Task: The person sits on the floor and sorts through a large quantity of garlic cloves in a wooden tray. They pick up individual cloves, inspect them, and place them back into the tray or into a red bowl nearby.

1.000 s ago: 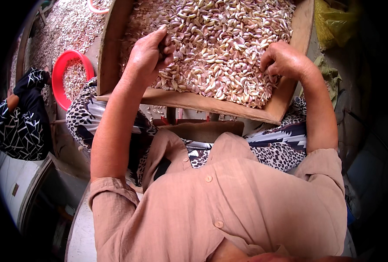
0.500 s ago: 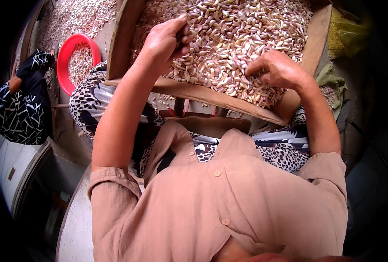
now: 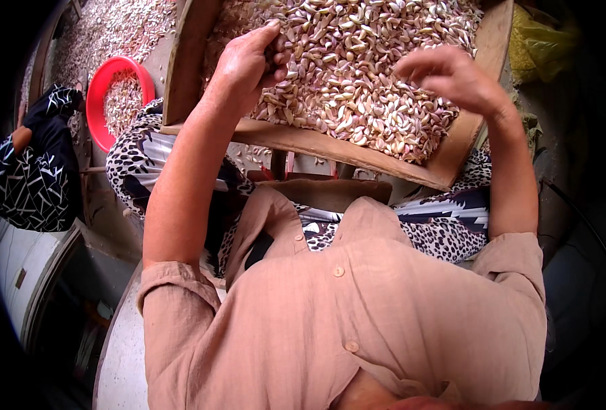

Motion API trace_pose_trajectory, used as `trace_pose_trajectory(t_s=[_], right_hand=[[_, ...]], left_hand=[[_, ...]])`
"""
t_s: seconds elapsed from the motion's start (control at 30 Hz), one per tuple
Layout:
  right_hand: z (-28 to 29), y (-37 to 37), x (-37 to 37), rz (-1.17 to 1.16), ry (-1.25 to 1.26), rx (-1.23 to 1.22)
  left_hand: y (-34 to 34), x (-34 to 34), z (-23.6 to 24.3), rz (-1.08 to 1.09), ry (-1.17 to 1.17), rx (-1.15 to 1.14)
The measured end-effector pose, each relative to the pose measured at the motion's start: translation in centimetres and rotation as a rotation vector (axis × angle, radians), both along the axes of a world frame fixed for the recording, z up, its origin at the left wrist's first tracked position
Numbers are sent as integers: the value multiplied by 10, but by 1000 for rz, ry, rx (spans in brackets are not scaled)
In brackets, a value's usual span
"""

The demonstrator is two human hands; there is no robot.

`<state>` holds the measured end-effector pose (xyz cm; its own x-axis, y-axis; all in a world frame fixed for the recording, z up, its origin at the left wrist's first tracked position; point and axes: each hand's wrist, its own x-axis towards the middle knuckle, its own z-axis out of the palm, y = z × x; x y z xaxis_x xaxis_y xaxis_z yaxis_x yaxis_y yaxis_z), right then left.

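Observation:
A wooden tray full of pale pink-white garlic cloves lies before me over my patterned-covered legs. My left hand is curled closed over the tray's left part; what its fingers hold, if anything, is hidden. Above the cloves at the right, my right hand has its fingers bent but apart, holding nothing that I can make out.
A red basin of cloves and peelings stands left of the tray, with a spread of similar material beyond. A co-worker in dark patterned clothing is at far left. A yellow sack lies right of the tray.
Over the last second my right hand moved leftward into the cloves, then lifted up and forward above them, its fingers loosening. My left hand stays curled, with only slight shifts in view.

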<state>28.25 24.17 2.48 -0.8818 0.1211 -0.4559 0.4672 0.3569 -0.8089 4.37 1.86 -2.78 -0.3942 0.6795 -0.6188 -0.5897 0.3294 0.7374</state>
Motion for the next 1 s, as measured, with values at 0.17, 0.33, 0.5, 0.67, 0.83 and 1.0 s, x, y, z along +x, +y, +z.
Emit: trace_pose_trajectory(t_s=[0.17,0.33,0.5,0.67,0.83,1.0], right_hand=[[-9,-61,-3,515,-247,63],[-27,-76,3,587,-143,90],[-29,-85,2,550,-129,69],[-24,-93,-5,475,-34,-9],[-32,-99,-10,438,84,38],[-40,-99,-14,365,130,5]], left_hand=[[1,1,4,-16,-30,8],[-1,-1,0,-27,-47,39],[1,3,5,-44,-22,-8],[2,8,15,-91,13,-23],[3,8,15,-86,-5,-39],[6,10,20,-62,2,-71]])
